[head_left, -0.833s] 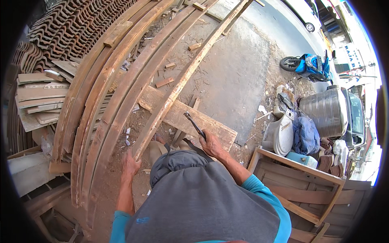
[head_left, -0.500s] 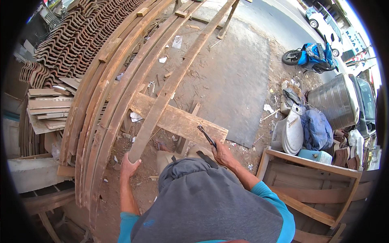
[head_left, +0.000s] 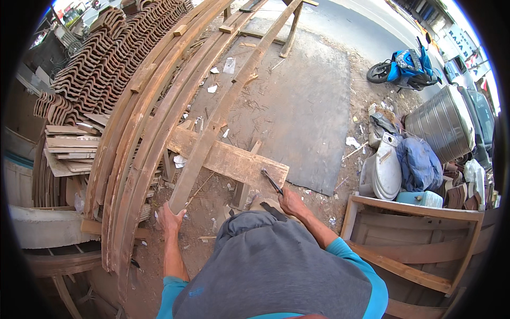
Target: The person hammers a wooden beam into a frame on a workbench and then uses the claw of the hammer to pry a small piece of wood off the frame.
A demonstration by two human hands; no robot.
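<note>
My left hand (head_left: 171,218) grips the near end of a long wooden plank (head_left: 223,109) that runs away from me and rests across a short crosswise board (head_left: 234,160). My right hand (head_left: 291,202) is closed on the handle of a dark metal tool (head_left: 271,181), whose head points at the near right end of the crosswise board. My grey shirt fills the lower middle of the view.
Several long curved planks (head_left: 141,133) lie stacked at the left, beside a heap of roof tiles (head_left: 101,64) and short boards (head_left: 66,149). A dark sheet (head_left: 308,106) covers the ground ahead. A wooden frame (head_left: 419,239), metal tank (head_left: 441,122) and blue motorbike (head_left: 406,66) stand at the right.
My view has shifted, so the plank and crosswise board sit lower and nearer. My left hand stays on the plank end; my right hand keeps the tool at the board.
</note>
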